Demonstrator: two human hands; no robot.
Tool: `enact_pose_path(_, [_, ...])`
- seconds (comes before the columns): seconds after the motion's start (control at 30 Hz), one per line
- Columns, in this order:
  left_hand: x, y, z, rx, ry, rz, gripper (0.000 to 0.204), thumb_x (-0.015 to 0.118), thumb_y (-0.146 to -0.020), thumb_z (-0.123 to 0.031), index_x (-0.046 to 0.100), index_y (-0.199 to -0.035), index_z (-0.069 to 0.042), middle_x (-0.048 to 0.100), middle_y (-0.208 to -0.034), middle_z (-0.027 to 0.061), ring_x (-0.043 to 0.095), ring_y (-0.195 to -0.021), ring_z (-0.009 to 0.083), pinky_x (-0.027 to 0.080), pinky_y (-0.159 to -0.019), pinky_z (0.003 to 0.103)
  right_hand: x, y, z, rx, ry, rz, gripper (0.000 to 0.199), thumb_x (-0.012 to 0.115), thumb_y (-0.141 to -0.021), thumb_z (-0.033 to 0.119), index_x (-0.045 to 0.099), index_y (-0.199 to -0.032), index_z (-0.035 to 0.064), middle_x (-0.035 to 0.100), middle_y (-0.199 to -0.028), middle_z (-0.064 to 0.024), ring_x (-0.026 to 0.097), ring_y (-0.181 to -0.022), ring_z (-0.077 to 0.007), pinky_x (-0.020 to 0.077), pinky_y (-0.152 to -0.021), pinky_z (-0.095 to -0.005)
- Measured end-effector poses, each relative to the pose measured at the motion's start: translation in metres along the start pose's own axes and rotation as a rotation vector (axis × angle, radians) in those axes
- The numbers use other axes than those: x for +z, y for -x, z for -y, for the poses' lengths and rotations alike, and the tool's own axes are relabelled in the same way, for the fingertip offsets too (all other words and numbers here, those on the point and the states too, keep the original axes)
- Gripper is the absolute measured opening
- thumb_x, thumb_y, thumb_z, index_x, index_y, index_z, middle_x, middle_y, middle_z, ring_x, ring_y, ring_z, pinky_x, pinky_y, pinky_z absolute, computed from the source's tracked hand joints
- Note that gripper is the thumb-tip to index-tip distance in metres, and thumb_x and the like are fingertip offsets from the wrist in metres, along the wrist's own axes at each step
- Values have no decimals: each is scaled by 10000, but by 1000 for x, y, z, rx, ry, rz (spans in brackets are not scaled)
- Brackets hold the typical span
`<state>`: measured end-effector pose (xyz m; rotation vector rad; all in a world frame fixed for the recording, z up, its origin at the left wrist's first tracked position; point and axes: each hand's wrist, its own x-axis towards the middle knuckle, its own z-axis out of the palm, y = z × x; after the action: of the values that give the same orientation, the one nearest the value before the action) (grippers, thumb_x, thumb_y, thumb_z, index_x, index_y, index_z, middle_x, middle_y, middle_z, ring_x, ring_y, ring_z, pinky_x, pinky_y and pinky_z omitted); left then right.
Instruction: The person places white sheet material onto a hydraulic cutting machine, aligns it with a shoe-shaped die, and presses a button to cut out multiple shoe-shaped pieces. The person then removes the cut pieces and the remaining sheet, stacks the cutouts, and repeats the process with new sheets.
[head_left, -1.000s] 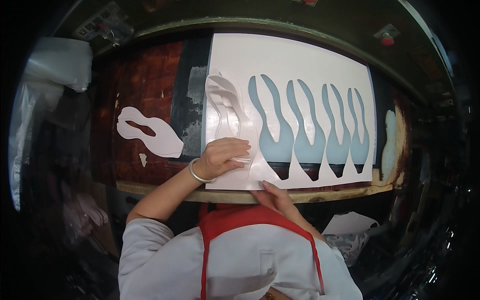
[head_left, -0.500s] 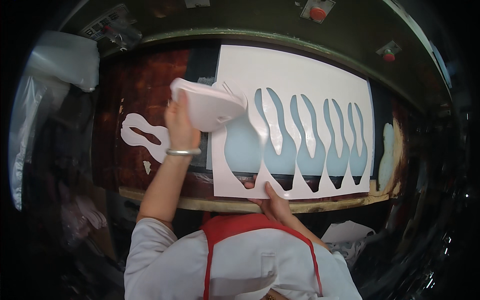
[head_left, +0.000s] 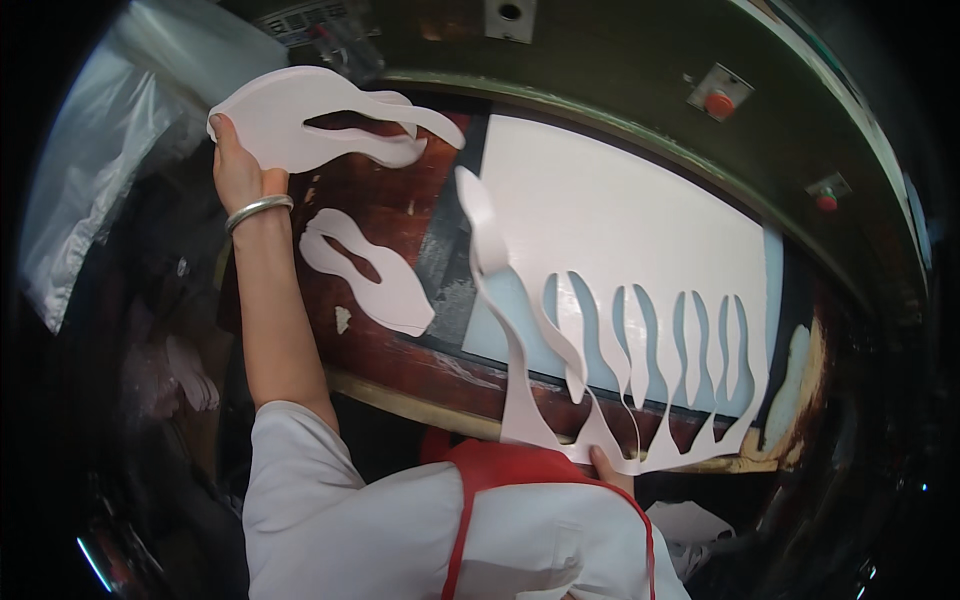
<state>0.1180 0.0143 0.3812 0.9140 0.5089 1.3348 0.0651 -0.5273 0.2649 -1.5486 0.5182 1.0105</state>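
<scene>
My left hand [head_left: 240, 172], a metal bangle at its wrist, grips a pale pinkish-white stack of forked cut-outs [head_left: 285, 118] by the wide end, raised over the far left. Their slim prongs point right. Near my apron, my right hand [head_left: 606, 466] pinches the near edge of a large white sheet [head_left: 625, 205]; most of that hand is hidden under it. A row of forked openings runs along the sheet's near half, and its left strips bend upward. Beneath it shows a light-blue board [head_left: 525, 320]. More white cut-outs [head_left: 392, 298] lie on the tabletop left of the sheet.
Behind the worktop, a dark green machine beam carries red buttons [head_left: 718, 104]. Clear plastic bagging [head_left: 95, 190] hangs at the left. The wooden front edge [head_left: 395, 400] runs close to my body. A pale slim piece [head_left: 787, 385] lies at the right end.
My left hand has carried the cut-out stack away from the sheet to the far left. The sheet's near edge has come toward me with my right hand, and the view has turned somewhat.
</scene>
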Motion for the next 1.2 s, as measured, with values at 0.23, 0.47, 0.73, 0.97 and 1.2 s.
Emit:
enact_pose_path(0.23, [-35,-22,-57,254,-156,-144,362,539,-972,-292,559,-1112,41,621,-1057,115,614,-946,207,505,-830,333,-48,21,-25,-200,-360,161,498,583,-899,323,493,-1233,-35,645,-1044,-257,648,-962,-350,492,-938,-451])
enact_pose_path(0.47, [-71,-4,-79,763,-487,-140,328,547,-964,-264,590,-1027,56,661,-938,129,649,-813,210,522,-716,324,-105,34,-21,-289,-270,347,431,593,-888,277,575,-1085,-105,646,-1028,-273,640,-997,-380,509,-916,-473])
enact_pose_path(0.73, [-151,158,37,642,-933,989,331,733,-745,-78,656,-1063,-31,678,-1014,127,648,-969,328,515,-909,403,-156,28,7,-501,-123,24,255,553,-944,233,599,-1042,2,675,-966,-178,662,-933,-277,558,-790,-374])
enact_pose_path(0.97, [-157,216,8,435,-1262,1113,456,761,-696,-161,619,-1103,-14,556,-1178,162,515,-1147,329,419,-968,450,-278,-28,-17,-644,550,-802,287,582,-937,145,569,-1162,-35,629,-1104,-122,598,-1022,-187,481,-864,-313])
enact_pose_path(1.2, [-113,342,12,10,-1301,820,406,683,-817,-160,576,-1191,-41,534,-865,152,575,-819,336,485,-737,389,-312,-65,-34,-723,459,-864,195,589,-930,160,556,-989,-23,592,-806,-63,552,-733,-142,465,-682,-283])
